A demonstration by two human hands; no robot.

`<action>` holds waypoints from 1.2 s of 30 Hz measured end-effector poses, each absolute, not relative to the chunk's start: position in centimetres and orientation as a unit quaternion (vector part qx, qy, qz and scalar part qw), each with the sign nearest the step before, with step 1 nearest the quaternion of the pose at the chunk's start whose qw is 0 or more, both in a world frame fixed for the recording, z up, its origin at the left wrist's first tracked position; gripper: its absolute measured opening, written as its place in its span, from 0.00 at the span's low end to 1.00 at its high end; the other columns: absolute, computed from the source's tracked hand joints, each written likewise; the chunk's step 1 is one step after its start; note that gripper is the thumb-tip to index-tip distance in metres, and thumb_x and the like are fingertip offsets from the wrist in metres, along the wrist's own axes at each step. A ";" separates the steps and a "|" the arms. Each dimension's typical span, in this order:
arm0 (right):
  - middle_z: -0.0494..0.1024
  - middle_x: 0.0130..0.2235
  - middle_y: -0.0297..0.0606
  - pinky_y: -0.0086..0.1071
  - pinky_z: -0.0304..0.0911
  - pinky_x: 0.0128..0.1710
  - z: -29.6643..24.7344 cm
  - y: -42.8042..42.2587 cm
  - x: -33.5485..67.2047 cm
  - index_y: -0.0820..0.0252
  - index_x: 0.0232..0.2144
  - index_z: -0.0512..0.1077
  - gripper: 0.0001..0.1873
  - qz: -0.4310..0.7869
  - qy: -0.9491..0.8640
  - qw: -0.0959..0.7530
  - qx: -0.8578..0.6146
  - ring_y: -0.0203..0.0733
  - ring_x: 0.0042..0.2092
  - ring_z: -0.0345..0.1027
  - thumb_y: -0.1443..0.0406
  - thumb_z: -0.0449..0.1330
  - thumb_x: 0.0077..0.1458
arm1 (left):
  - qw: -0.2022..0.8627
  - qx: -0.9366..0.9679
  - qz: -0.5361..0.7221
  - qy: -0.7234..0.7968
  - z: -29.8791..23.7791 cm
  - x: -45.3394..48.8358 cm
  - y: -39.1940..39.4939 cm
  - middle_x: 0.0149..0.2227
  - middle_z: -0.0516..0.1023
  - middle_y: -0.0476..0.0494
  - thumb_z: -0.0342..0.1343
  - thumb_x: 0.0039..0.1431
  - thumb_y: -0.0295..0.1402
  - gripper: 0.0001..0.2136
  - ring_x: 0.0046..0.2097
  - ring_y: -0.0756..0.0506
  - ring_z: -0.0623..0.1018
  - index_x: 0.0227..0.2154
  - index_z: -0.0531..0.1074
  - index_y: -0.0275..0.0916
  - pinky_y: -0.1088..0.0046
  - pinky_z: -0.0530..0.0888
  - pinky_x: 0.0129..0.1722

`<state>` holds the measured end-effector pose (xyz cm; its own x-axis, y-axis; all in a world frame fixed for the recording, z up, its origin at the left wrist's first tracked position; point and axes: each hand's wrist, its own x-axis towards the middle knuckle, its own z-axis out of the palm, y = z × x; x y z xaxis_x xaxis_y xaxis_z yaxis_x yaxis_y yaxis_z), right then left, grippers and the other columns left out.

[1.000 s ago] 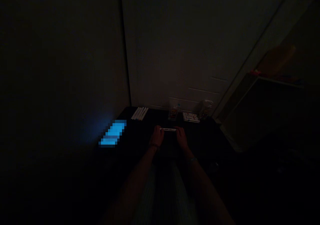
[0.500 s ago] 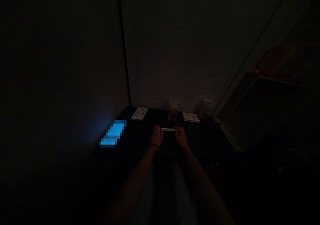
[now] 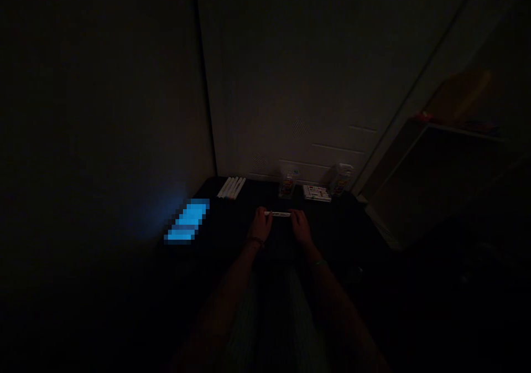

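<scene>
A white marker point(image 3: 281, 214) with dark print lies crosswise between my two hands, over the dark table point(image 3: 232, 234). My left hand point(image 3: 260, 224) is closed on its left end, thumb toward the near side. At the other end, the fingers of my right hand point(image 3: 300, 225) pinch the marker's tip. Dim light hides the finer finger detail. Several white markers point(image 3: 231, 187) lie side by side at the back left of the table. A stack of markers point(image 3: 317, 193) sits at the back right.
Two clear plastic packages point(image 3: 287, 185) point(image 3: 342, 180) stand against the back wall. On the left edge glows a blurred blue screen point(image 3: 187, 221). To the right is a shelf unit point(image 3: 415, 157) with an orange-yellow object point(image 3: 460, 96) on top.
My left thumb has shifted slightly right along the marker. Both hands otherwise stay in place, and the lighting differs a little.
</scene>
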<state>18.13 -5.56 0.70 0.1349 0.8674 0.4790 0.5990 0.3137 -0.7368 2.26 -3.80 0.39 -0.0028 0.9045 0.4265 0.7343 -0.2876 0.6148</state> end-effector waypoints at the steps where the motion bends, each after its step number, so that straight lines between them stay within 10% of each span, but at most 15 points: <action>1: 0.67 0.39 0.35 0.31 0.55 0.44 0.7 -5.6 18.1 0.54 0.38 0.67 0.16 0.136 -0.644 0.492 -0.570 0.36 0.42 0.60 0.61 0.42 0.55 | 0.106 0.697 0.394 0.589 0.3 2.3 -3.7 0.38 0.64 0.43 0.37 0.57 0.39 0.11 0.37 0.50 0.70 0.37 0.58 0.39 0.74 0.66 0.35; 36: 0.68 0.38 0.37 0.31 0.55 0.42 0.3 -5.2 18.3 0.57 0.38 0.67 0.14 0.128 -0.651 0.510 -0.547 0.37 0.41 0.60 0.64 0.45 0.53 | 0.128 0.703 0.428 0.553 0.5 2.1 -3.7 0.35 0.65 0.46 0.40 0.55 0.34 0.06 0.36 0.51 0.68 0.33 0.59 0.40 0.75 0.64 0.36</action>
